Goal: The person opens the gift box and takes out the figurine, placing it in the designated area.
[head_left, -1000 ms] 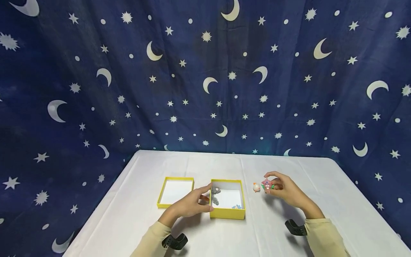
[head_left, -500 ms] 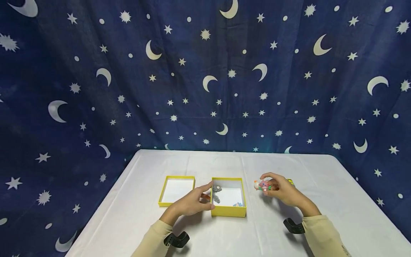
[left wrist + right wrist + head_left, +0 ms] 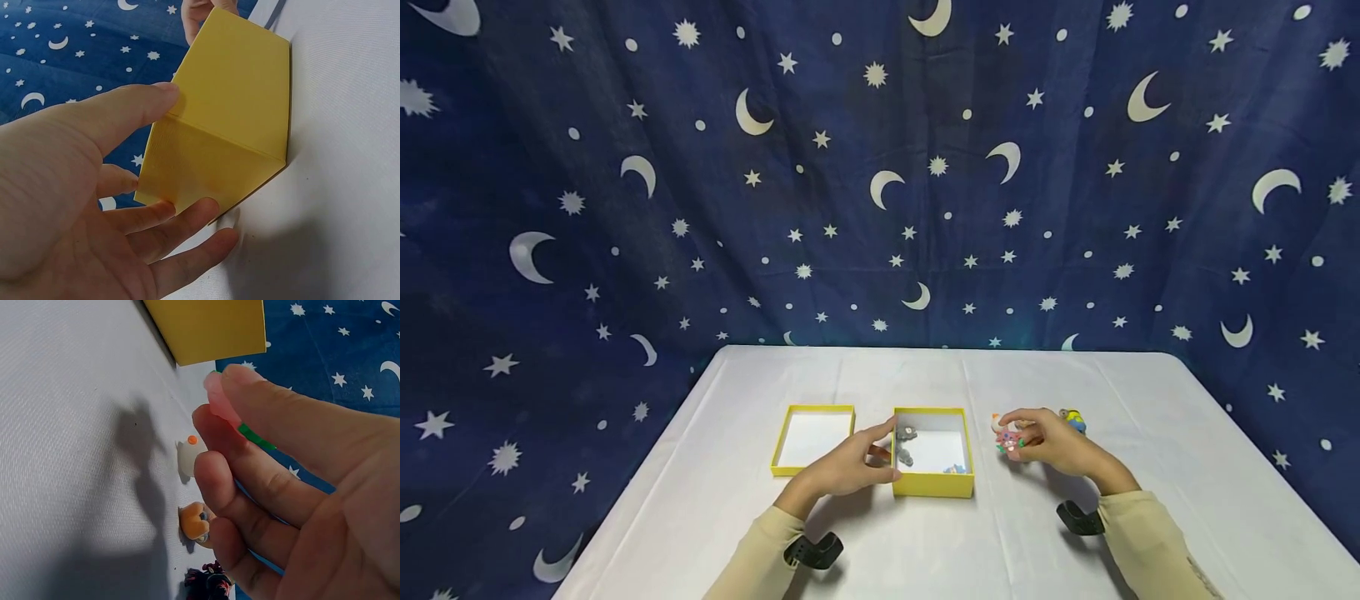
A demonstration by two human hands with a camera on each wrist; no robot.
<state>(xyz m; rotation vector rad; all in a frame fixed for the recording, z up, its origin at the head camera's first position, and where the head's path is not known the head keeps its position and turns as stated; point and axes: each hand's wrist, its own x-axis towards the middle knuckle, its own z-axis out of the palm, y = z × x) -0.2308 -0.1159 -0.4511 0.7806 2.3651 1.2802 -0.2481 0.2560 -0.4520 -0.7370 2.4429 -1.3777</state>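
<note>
My left hand (image 3: 848,467) holds the left side of an open yellow box (image 3: 934,485), thumb at the front corner and index finger at the back one. Inside the box lie grey toy figures (image 3: 906,433) along the left and a small blue toy figure (image 3: 955,469) near the front right. To the right of the box, my right hand (image 3: 1058,443) pinches a pink toy figurine (image 3: 1009,442) with green parts, raised above the table. In the right wrist view the thumb and fingers cover much of this figurine (image 3: 220,400).
The shallow yellow-rimmed lid (image 3: 812,437) lies left of the box. A white round toy (image 3: 187,459) with an orange spot, an orange toy (image 3: 191,522) and a dark red-black toy (image 3: 209,584) stand on the table. Behind my right hand sits a yellow-and-blue toy figure (image 3: 1075,419).
My right hand has moved slightly left toward the box with the pink figurine, uncovering the yellow-and-blue toy behind it. The left hand stays on the box.
</note>
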